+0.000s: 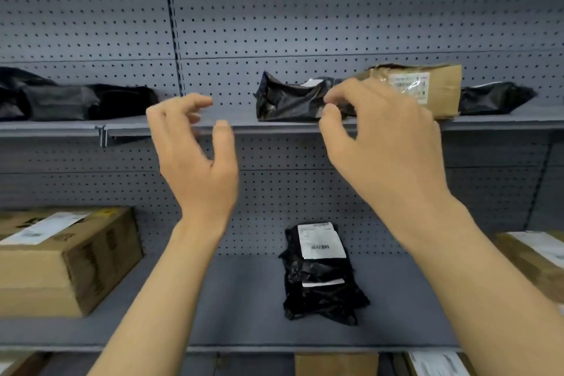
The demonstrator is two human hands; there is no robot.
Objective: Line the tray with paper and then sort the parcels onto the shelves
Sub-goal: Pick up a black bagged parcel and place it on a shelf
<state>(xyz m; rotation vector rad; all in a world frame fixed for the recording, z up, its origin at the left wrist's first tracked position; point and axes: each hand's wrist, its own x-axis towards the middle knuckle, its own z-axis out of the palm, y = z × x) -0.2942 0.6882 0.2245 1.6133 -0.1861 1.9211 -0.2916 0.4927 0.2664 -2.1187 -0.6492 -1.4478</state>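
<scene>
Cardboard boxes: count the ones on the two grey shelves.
3. One box on the upper shelf behind the right hand, one at the lower shelf's left, one at its right edge, cropped. More may lie outside the frame.

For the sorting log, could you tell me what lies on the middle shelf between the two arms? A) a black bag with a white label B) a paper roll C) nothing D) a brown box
A: a black bag with a white label lies on the middle shelf between the arms.

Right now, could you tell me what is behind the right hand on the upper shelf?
A brown box and the end of a black parcel sit behind the right hand; where they meet is covered.
</scene>
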